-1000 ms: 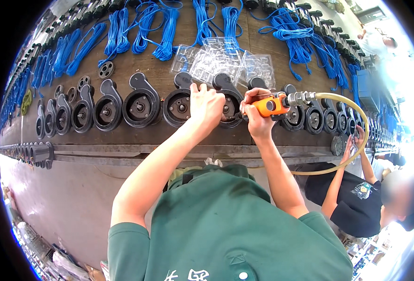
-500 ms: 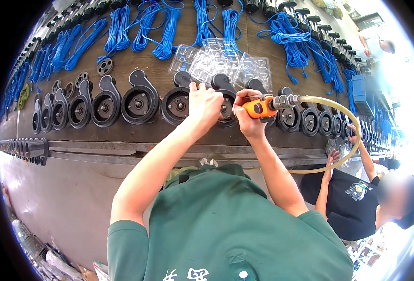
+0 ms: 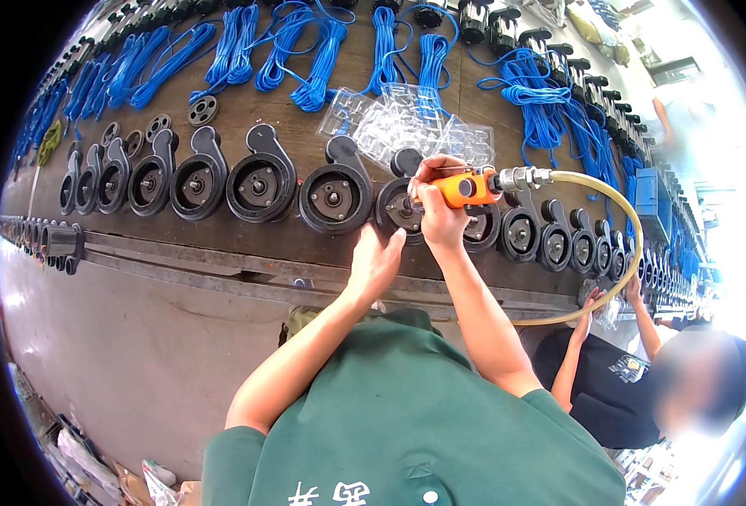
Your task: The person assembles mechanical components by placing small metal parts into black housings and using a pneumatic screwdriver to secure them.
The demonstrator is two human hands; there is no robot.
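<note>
Head cam: R hand [image 3: 442, 218] clasps orange tool [image 3: 455, 190]; L hand [image 3: 376, 263] part-open at rnd blk housing [image 3: 394, 212].

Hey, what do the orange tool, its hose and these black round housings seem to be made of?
Orange tool: smooth, bright shell, perhaps painted metal or plastic. Yellowish hose: probably flexible plastic or rubber, bending in a smooth curve. Black housings: likely moulded plastic, given their even colour and soft sheen, though coated metal is possible.
</note>
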